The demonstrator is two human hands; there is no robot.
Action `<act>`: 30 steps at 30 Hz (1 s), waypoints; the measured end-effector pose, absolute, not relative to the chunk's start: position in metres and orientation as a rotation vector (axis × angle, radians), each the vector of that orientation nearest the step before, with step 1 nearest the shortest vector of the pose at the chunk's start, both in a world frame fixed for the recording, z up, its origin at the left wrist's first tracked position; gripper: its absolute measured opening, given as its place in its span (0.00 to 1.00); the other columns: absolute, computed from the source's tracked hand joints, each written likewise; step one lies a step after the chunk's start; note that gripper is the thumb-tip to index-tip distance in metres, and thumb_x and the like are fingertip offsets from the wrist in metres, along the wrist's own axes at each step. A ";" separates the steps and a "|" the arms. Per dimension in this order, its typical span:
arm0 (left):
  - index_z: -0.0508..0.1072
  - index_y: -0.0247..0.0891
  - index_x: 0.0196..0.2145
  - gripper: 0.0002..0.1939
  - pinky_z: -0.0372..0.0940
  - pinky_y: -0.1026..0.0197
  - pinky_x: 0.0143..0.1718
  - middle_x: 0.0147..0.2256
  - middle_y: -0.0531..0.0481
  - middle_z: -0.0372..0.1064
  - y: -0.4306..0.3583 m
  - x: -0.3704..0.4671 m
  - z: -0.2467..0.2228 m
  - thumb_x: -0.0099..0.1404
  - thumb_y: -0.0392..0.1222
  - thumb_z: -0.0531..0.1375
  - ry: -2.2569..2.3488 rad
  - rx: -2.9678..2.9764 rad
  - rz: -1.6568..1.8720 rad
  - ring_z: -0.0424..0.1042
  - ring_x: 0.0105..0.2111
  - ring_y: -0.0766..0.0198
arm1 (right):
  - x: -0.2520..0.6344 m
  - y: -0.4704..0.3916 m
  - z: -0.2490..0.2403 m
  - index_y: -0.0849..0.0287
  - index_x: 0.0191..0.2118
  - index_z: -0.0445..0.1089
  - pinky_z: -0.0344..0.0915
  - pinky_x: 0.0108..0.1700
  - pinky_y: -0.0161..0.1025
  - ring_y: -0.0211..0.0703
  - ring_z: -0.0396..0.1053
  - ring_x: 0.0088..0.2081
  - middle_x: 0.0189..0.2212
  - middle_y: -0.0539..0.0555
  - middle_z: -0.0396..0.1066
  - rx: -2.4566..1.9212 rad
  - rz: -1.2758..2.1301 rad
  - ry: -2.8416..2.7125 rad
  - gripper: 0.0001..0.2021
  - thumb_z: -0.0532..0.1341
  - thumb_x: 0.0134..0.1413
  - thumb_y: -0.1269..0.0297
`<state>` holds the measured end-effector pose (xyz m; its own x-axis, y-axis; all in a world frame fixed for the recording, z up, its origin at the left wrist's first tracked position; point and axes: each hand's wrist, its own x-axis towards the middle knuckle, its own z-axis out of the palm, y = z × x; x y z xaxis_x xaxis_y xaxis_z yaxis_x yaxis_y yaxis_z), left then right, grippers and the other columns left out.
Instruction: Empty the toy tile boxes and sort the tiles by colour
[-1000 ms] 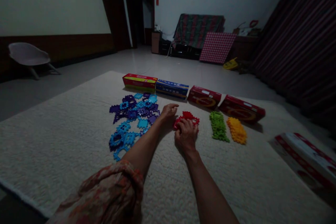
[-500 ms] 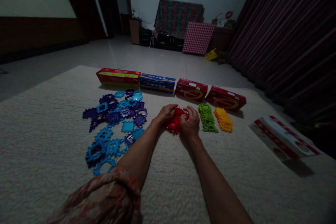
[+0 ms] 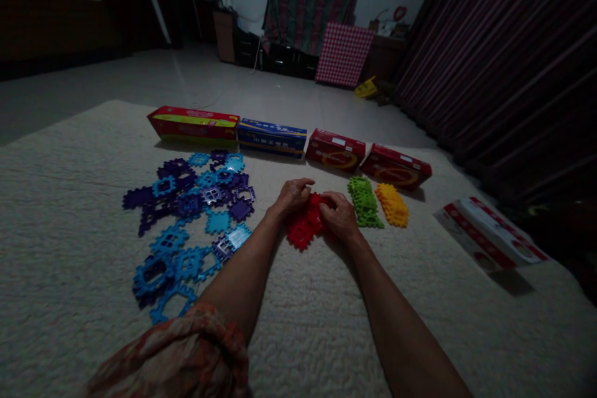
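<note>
Red toothed plastic building tiles (image 3: pixel 302 232) lie in a small pile on the pale quilted mat, between my two hands. My left hand (image 3: pixel 293 195) curls round the pile's far left side, its fingers partly hiding the tiles. From the right, my right hand (image 3: pixel 340 214) grips the pile with bent fingers and thumb. Just right of that hand sits a stack of green tiles (image 3: pixel 365 202), and beyond it a stack of yellow tiles (image 3: pixel 392 205). Blue tiles (image 3: pixel 189 262) and purple tiles (image 3: pixel 241 209) are scattered left of my left arm.
Along the far side of the mat (image 3: pixel 298 329) stand a red-and-yellow box (image 3: pixel 196 126), a blue box (image 3: pixel 272 138) and two dark red boxes (image 3: pixel 336 150). A white-and-red box (image 3: pixel 494 236) lies at the right. Dark curtains (image 3: pixel 489 68) hang beyond it.
My hands have moved slightly apart, and the red tiles now spread nearer to me, with one tile showing at the front left. The camera view has shifted a little.
</note>
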<state>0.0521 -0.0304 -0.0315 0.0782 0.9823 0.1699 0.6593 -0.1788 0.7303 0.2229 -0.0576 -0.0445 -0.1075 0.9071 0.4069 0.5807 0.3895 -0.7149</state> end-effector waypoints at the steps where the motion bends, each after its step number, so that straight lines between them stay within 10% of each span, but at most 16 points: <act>1: 0.78 0.36 0.53 0.22 0.67 0.61 0.55 0.45 0.46 0.80 -0.030 0.051 -0.031 0.65 0.32 0.54 1.605 1.868 0.921 0.77 0.46 0.60 | 0.223 -0.060 -0.043 0.56 0.35 0.77 0.70 0.49 0.47 0.48 0.73 0.41 0.39 0.57 0.77 -1.296 0.520 -1.796 0.11 0.59 0.48 0.61; 16: 0.76 0.33 0.52 0.23 0.64 0.67 0.23 0.24 0.53 0.70 -0.011 0.049 -0.054 0.63 0.41 0.52 1.407 1.170 1.403 0.69 0.20 0.67 | 0.233 -0.059 -0.045 0.58 0.44 0.75 0.72 0.48 0.46 0.47 0.75 0.40 0.43 0.58 0.77 -1.335 0.649 -1.781 0.17 0.64 0.48 0.56; 30: 0.78 0.34 0.47 0.22 0.63 0.66 0.24 0.22 0.53 0.70 -0.013 0.049 -0.054 0.59 0.43 0.54 1.421 1.160 1.446 0.67 0.20 0.67 | 0.227 -0.063 -0.044 0.57 0.39 0.75 0.68 0.51 0.44 0.48 0.73 0.43 0.38 0.58 0.77 -1.282 0.309 -2.011 0.11 0.55 0.60 0.64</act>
